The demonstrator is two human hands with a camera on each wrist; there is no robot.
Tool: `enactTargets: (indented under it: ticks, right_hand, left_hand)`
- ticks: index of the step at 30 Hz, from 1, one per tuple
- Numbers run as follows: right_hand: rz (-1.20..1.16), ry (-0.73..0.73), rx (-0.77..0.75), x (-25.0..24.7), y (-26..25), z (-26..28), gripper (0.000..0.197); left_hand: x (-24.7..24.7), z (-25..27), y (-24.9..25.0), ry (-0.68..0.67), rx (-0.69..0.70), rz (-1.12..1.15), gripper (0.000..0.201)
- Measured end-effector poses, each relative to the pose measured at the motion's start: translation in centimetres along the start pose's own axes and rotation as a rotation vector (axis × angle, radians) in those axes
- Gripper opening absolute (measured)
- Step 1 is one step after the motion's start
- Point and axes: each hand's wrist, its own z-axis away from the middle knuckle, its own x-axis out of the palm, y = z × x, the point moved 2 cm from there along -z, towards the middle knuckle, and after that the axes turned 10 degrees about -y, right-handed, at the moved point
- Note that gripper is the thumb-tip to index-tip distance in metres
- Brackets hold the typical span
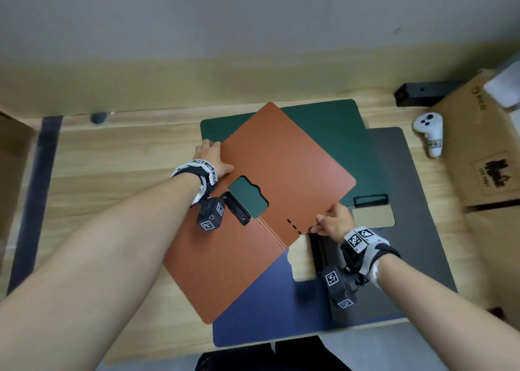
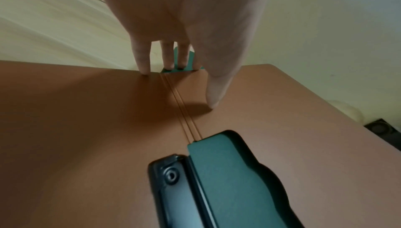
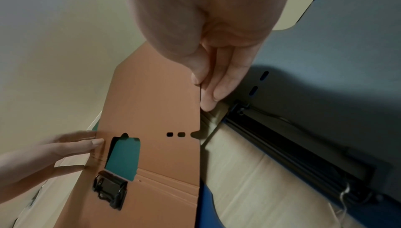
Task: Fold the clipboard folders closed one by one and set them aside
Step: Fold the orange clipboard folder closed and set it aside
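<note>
A brown clipboard folder lies open and slantwise on top of a green folder, a dark grey folder and a blue folder. Its black clip sits beside a cut-out through which green shows. My left hand is at the far end of the fold line, its straight fingers touching the folder's edge and its thumb pressing on the far flap. My right hand pinches the near edge of that flap, thumb on top and fingers under it.
The folders lie on a wooden table that ends at a wall. A white controller and a cardboard box are at the right, with a black bracket behind them. More cardboard stands at the far left.
</note>
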Motion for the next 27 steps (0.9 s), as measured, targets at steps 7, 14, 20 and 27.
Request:
enactTargets:
  ticks: [7, 14, 20, 27]
  right_hand:
    - [0.046, 0.055, 0.041, -0.6, 0.0, -1.8, 0.011]
    - [-0.085, -0.012, 0.021, -0.8, -3.0, -1.0, 0.033]
    - [-0.123, -0.334, 0.037, 3.0, -4.2, 0.1, 0.026]
    - [0.261, -0.351, -0.062, 5.5, -5.1, 1.7, 0.018]
  left_hand:
    - [-1.8, -0.4, -0.7, 0.08, -0.02, 0.155, 0.07]
    - [-3.9, 2.1, -3.8, 0.116, 0.007, 0.571, 0.03]
    - [-3.8, 4.8, -9.3, 0.286, -0.134, 0.821, 0.02]
    - [-2.4, 9.6, -13.8, 0.537, -0.366, 1.093, 0.033]
